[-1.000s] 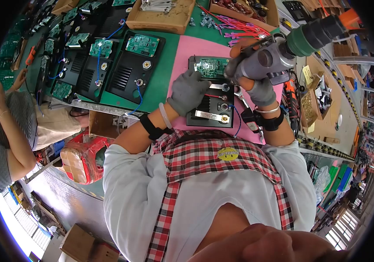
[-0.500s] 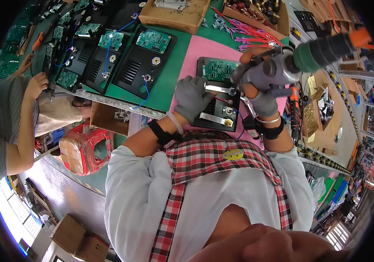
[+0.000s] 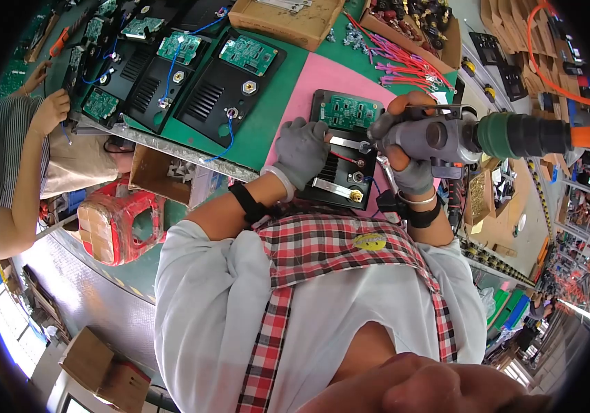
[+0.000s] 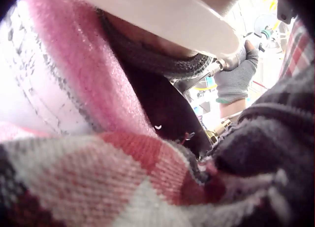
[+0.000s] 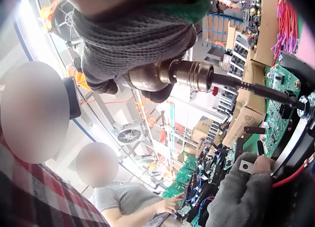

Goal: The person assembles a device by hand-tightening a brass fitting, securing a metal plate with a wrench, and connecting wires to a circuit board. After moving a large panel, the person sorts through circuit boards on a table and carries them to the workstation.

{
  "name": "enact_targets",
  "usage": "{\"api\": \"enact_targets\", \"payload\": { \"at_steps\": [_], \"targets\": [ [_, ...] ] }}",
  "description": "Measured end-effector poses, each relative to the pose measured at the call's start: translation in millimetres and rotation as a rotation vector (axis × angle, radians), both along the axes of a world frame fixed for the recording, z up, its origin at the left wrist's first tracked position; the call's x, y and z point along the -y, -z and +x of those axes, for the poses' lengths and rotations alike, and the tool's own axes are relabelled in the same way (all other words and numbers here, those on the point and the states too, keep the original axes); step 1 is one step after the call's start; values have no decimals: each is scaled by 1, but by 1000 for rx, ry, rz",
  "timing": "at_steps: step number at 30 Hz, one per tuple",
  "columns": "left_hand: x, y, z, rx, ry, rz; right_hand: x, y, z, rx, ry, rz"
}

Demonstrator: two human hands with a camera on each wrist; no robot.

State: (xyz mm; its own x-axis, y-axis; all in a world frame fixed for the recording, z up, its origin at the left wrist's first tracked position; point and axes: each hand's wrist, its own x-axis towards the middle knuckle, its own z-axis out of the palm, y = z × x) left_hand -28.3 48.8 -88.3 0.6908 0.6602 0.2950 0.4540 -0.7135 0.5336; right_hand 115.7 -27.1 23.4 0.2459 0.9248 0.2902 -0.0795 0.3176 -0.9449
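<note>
My gloved left hand (image 3: 303,153) pinches the free end of a flat metal strip (image 3: 347,143) over a black panel (image 3: 342,172). My right hand (image 3: 410,158), also gloved, grips a grey air screwdriver (image 3: 439,138). In the right wrist view the driver's bit (image 5: 256,89) meets a screw (image 5: 307,106) at the strip's far end. A green circuit board (image 3: 350,111) sits on the panel's upper part, and a second metal strip (image 3: 336,187) lies along its lower edge. Between the strips runs a short red wire (image 3: 344,160). Clothing blocks much of the left wrist view.
Under the panel lies a pink mat (image 3: 302,96). More black panels (image 3: 206,103) with boards and blue wires stand to the left. Behind are a cardboard tray (image 3: 284,24), loose screws (image 3: 353,38) and red wires (image 3: 405,58). Another person (image 3: 19,151) works at far left.
The screwdriver's rear end has swung down to the right, so its body is now nearly level in the head view. My left hand keeps its hold on the strip.
</note>
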Motion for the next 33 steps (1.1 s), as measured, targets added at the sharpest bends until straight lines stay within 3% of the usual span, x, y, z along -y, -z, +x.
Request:
{"api": "enact_targets", "payload": {
  "at_steps": [11, 13, 17, 18, 20, 21, 22, 24, 26, 30, 33],
  "targets": [
    [1, 5, 0, -7, -6, 15, 0, 1, 0, 37, -30, -8],
    [1, -2, 0, -127, -22, -52, -2, 3, 0, -6, -10, -14],
    [3, 6, 2, -161, -68, -14, -8, -34, -1, 178, 204, -56],
    [1, 2, 1, -129, -43, -7, -11, -43, -4, 90, 289, -9],
    [0, -1, -3, -61, 9, 27, -21, -47, 14, 570, 620, -35],
    [-1, 3, -4, -17, 28, 55, -18, -68, 20, 401, 467, -81],
    [-1, 3, -4, 27, 40, 78, -12, -73, 34, 794, 525, -115],
    [-1, -6, -7, 53, 71, 84, 7, -70, 61, 1086, 445, -99],
    [0, -14, -15, 73, 49, 18, 41, -64, 107, 1178, 536, 8],
    [-2, -16, -30, 41, -11, -105, 126, -37, 192, 1079, 751, -729],
    [-8, -24, -36, -174, 25, -136, 161, 36, 227, 1061, 610, -1095]
  ]
}}
